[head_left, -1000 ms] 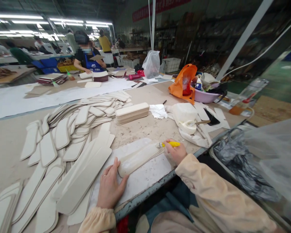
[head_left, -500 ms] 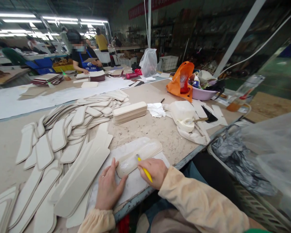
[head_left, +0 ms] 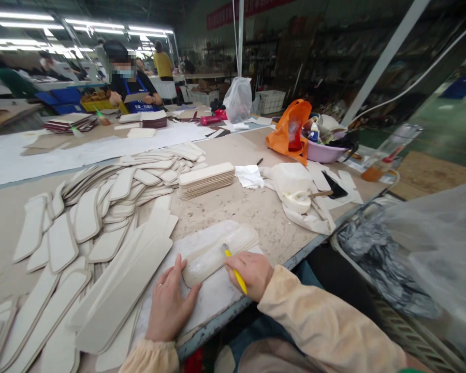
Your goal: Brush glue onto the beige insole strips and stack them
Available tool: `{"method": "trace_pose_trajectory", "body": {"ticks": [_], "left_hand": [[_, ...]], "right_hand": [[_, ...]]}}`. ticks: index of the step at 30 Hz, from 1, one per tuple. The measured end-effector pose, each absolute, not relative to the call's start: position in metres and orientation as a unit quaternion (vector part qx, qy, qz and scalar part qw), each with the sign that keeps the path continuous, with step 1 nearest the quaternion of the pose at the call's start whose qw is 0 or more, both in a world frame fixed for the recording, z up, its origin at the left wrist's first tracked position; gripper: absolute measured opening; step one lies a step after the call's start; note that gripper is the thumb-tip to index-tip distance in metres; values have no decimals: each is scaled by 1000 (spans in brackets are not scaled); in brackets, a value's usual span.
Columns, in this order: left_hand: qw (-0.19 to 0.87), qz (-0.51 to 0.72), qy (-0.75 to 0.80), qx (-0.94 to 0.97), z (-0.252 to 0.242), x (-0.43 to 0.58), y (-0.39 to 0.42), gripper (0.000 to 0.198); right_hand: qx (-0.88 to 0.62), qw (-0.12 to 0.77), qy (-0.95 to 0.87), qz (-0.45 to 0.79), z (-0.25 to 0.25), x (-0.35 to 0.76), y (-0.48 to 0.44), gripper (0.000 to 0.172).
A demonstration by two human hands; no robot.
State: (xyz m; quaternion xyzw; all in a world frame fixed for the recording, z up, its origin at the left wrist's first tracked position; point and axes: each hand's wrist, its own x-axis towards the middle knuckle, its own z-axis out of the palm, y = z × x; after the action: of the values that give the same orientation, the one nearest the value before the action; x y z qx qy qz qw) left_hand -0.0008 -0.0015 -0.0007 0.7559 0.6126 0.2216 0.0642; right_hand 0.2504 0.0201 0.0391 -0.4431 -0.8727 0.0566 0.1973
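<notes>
My right hand (head_left: 252, 273) is closed around a yellow pen (head_left: 238, 280) with a greyish tip. The tip points down at a glossy, translucent strip (head_left: 209, 258) with rounded ends, which lies over a pale panel. My left hand (head_left: 171, 303) has its fingers spread, with thumb and fingertips touching the strip's near left end. Underneath is a white sheet (head_left: 225, 298) at the table's edge. Long pale panels (head_left: 128, 290) lie fanned out to the left of my left hand.
Many loose pale panels (head_left: 87, 215) cover the table's left side, and a neat stack (head_left: 206, 181) stands farther back. White tub (head_left: 293, 181), orange bag (head_left: 291, 132) and purple basin (head_left: 326, 151) sit to the right. A person (head_left: 134, 90) works across the table.
My right hand and the pen have shifted slightly right and along the strip. My left hand stays at the strip's end. The person opposite has raised a hand from the stack.
</notes>
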Motion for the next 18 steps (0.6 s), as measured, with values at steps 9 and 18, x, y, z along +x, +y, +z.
{"method": "trace_pose_trajectory", "body": {"ticks": [9, 18], "left_hand": [[101, 231, 619, 744, 4, 3, -7, 90], [120, 231, 634, 728, 6, 5, -8, 91]], "right_hand": [[-475, 295, -796, 232, 41, 248, 23, 24], [-481, 363, -605, 521, 42, 202, 25, 23]]}}
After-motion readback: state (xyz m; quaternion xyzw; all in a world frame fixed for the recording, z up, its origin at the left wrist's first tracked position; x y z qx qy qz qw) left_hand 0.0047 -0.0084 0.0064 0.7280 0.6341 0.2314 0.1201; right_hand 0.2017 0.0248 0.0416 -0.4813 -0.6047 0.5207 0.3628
